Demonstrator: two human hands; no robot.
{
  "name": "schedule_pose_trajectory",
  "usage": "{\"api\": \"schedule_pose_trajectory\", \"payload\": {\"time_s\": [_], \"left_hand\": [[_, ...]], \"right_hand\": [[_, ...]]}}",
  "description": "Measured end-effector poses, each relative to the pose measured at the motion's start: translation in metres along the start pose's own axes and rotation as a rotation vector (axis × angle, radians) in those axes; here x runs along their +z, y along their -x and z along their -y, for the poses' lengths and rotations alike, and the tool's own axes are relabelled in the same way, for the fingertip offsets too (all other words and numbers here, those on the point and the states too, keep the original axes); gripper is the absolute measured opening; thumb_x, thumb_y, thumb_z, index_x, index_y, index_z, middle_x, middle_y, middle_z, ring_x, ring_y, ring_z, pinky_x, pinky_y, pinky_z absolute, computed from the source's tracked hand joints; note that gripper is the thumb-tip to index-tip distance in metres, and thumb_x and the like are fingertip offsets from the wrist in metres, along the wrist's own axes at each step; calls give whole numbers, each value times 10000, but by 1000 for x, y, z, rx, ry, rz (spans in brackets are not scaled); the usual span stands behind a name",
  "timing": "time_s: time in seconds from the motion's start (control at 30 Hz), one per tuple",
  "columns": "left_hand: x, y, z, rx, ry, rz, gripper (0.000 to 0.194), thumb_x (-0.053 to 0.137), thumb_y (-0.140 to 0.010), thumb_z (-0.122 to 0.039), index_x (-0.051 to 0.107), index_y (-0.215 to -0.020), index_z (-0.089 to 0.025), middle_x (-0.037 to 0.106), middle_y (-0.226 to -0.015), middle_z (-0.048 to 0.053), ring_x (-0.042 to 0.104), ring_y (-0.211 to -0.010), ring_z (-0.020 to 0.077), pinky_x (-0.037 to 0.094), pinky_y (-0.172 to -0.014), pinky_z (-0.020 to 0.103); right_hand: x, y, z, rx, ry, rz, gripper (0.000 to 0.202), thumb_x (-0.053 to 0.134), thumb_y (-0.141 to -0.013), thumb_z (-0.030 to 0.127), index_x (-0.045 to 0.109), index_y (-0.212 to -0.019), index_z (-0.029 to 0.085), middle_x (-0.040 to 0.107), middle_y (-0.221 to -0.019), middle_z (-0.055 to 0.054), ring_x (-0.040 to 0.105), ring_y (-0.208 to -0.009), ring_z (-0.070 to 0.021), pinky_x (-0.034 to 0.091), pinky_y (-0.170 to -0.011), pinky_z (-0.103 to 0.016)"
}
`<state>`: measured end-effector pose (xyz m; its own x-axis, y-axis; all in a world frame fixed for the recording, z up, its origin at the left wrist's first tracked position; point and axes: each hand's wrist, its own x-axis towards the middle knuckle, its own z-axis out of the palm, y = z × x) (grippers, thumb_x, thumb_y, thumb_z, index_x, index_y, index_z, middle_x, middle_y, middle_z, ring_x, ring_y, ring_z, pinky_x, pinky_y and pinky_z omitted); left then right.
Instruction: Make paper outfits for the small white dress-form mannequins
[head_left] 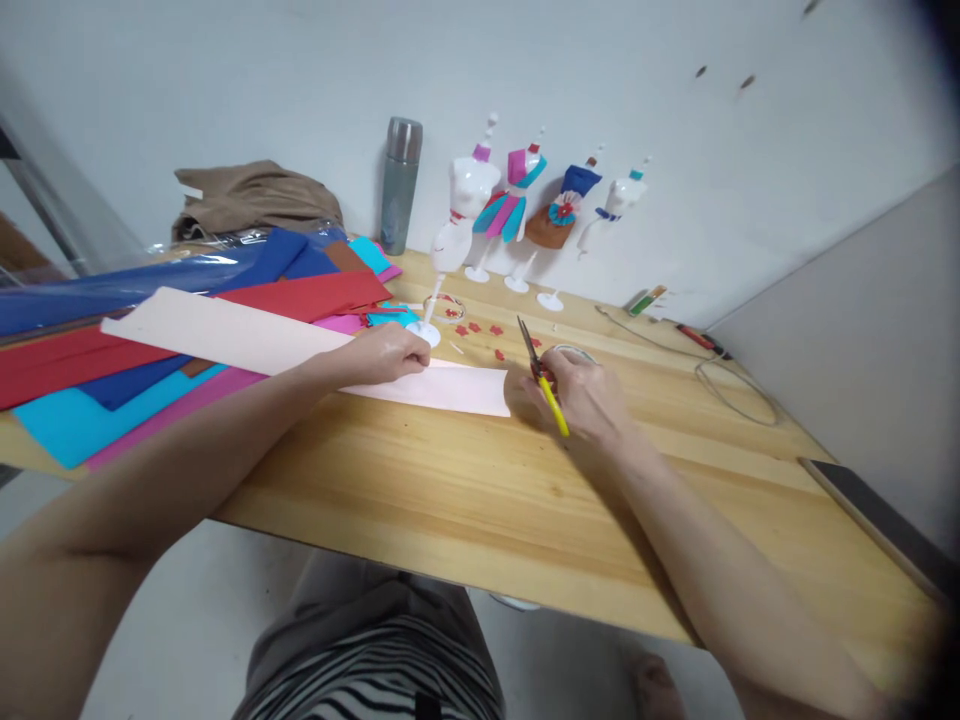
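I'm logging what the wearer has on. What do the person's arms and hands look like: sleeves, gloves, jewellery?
Both arms are bare up to the frame edge, with no sleeves in view. The left hand and right hand have no gloves; no watch, ring or bracelet shows.

Our right hand (581, 395) hid the scissors' (541, 377) handle loops; the coloured sheets (90, 340) ran off the left edge.

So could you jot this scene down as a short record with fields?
left hand: pressing on pale pink sheet
right hand: holding scissors, blades up, yellow handle
table: wooden
coloured sheets: piled at left
mannequins: four small dressed ones by the wall
flask: grey, upright
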<state>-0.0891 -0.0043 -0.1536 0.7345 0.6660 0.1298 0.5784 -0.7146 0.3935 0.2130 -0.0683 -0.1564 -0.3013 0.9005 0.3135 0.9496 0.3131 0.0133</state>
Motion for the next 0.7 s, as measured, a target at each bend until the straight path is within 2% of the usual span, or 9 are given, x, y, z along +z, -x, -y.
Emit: {"api": "schedule_pose_trajectory", "payload": {"time_s": [0.13, 0.23, 0.33, 0.4, 0.47, 0.57, 0.7], "left_hand": [[1, 1, -1, 0, -4, -11, 215, 481, -833, -179, 688, -783, -152, 692, -737, 31, 593, -694, 137, 331, -616, 235], [1, 1, -1, -4, -15, -18, 214, 481, -834, -184, 680, -765, -148, 674, -713, 34, 577, -676, 133, 322, -611, 235], [2, 0, 0, -12, -31, -21, 225, 471, -835, -191, 681, -765, -152, 670, -700, 35, 568, -658, 134, 311, -598, 238], [3, 0, 1, -17, -38, -24, 230, 468, -838, -199, 683, -765, -159, 675, -701, 35, 569, -653, 136, 304, -588, 241], [3, 1, 1, -17, -37, -38, 228, 473, -842, -210, 683, -766, -163, 684, -710, 38, 576, -658, 142, 302, -584, 244], [4, 2, 0, -29, -37, -62, 216, 484, -845, -224, 678, -772, -164, 695, -734, 47, 591, -687, 158, 301, -585, 251], [1, 4, -5, -64, -31, -58, 202, 475, -854, -222, 655, -777, -171, 685, -747, 46, 592, -707, 169, 291, -580, 259]], "right_hand": [[3, -2, 0, 82, -126, 10, 335, 424, -929, 368, 546, -1199, 213, 684, -826, -110, 616, -710, -269, 388, -625, -360], [11, -5, -9, 139, -245, 33, 420, 455, -890, 335, 531, -1279, 197, 686, -837, -98, 634, -742, -270, 440, -683, -374], [18, -8, -18, 150, -342, 60, 447, 474, -875, 327, 528, -1294, 181, 686, -871, -106, 639, -772, -269, 475, -724, -390], [17, -9, -22, 116, -437, 82, 429, 496, -882, 344, 510, -1291, 215, 683, -938, -109, 645, -824, -266, 497, -764, -396], [11, -8, -23, 35, -536, 96, 356, 533, -879, 354, 515, -1223, 262, 663, -1000, -101, 638, -882, -263, 508, -808, -403], [-1, -8, -23, -114, -610, 116, 250, 631, -827, 378, 555, -1041, 274, 621, -967, -85, 611, -883, -267, 514, -818, -421], [-12, -7, -29, -224, -633, 221, 340, 717, -755, 453, 612, -1021, 268, 619, -975, -77, 618, -907, -274, 532, -835, -438]]}}
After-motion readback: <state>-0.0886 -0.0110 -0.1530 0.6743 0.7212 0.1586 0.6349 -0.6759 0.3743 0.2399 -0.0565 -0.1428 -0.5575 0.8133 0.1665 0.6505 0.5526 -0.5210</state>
